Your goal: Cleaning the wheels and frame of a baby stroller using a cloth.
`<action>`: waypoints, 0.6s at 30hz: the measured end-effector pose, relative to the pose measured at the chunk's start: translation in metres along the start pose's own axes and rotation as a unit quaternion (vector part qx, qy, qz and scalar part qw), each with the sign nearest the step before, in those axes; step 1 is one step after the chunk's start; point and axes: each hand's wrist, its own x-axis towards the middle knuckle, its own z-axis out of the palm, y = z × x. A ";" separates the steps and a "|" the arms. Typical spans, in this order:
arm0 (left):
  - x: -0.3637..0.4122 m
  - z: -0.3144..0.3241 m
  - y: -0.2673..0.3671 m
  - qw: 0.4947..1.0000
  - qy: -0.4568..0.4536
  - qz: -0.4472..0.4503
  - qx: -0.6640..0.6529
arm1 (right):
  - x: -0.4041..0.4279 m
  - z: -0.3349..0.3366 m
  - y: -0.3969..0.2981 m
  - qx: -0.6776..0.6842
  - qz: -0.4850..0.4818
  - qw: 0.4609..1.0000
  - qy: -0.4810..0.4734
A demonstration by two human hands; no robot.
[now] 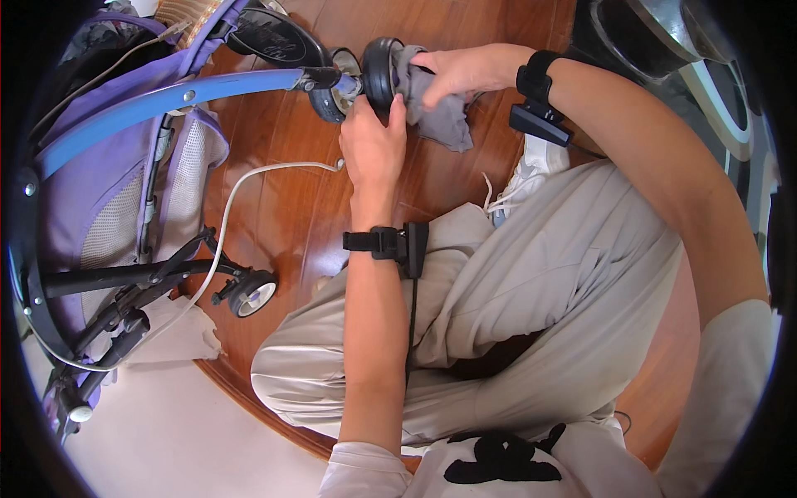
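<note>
A purple and blue baby stroller [168, 98] stands at the left, with a pair of wheels at the end of its blue frame tube. My left hand [375, 140] grips the near edge of the outer black wheel [380, 71], thumb on its side. Against that wheel's outer face my right hand [457, 71] presses a grey cloth [439, 106], which hangs down toward the floor. The inner wheel [328, 103] sits just left of it, partly hidden. A black strap with a small device circles each wrist.
A white cable [240, 180] runs from the stroller over the wooden floor [280, 205]. Another stroller wheel [252, 294] rests nearer the white wall [162, 423]. My shoe [529, 168] is beyond my bent legs. A dark, shiny object [647, 37] stands at the upper right.
</note>
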 end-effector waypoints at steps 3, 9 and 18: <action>0.001 0.002 0.006 1.000 0.015 0.021 0.018 | 0.015 -0.010 0.034 -0.322 -0.096 0.941 0.042; -0.001 -0.001 0.006 0.999 0.011 -0.025 0.022 | 0.009 0.007 0.001 -0.590 -0.058 0.791 0.150; 0.000 0.002 0.005 0.998 0.030 -0.043 -0.019 | 0.023 0.002 0.007 -0.645 -0.082 0.739 0.175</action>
